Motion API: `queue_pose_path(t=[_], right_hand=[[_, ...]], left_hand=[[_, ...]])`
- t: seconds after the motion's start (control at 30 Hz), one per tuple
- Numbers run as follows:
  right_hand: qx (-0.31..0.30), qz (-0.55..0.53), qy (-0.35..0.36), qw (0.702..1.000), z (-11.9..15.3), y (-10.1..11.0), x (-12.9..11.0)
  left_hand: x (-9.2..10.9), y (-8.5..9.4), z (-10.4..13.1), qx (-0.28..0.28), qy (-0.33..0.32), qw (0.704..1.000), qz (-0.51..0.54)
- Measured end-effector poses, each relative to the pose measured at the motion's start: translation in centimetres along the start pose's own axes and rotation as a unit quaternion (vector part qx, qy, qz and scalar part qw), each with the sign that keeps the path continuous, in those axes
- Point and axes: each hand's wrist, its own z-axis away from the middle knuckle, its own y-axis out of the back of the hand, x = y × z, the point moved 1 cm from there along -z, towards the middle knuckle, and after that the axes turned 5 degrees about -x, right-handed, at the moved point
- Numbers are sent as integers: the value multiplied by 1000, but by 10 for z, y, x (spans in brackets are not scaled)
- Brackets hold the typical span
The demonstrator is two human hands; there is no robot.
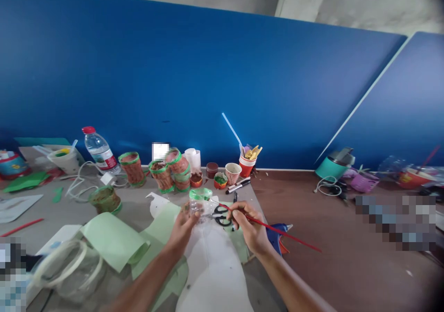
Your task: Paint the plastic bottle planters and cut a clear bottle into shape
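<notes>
My left hand (pixel 185 224) is closed round a clear plastic cup (pixel 200 205) whose upper rim is coated in green paint. Between the fingers of my right hand (pixel 248 224) is a thin red-handled paintbrush (pixel 284 234), its tip pointing left at the cup's rim. Whether the bristles touch the rim is too small to tell. Black-handled scissors (pixel 222 220) lie on the table between my hands. Behind the cup stand a small pot of green paint (pixel 220 179) and a pot of brown paint (pixel 196 178).
Several brown-painted cups with green rims (pixel 161 175) stand at the back, left of a red cup of wooden cutlery (pixel 247 165). A water bottle (pixel 100 150) is farther left. Light green paper (pixel 111 238) and a clear container (pixel 69 270) lie front left. A blue glue gun (pixel 275 235) lies right.
</notes>
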Motion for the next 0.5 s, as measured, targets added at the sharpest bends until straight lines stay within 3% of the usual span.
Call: queue_pose_path(t=[0.27, 0.5], right_hand=[[61, -80, -1, 995, -12, 13, 7], [6, -153, -30, 988, -9, 6, 2]], left_hand=[[11, -9, 5, -35, 40, 994, 95], [6, -6, 5, -104, 60, 983, 141]])
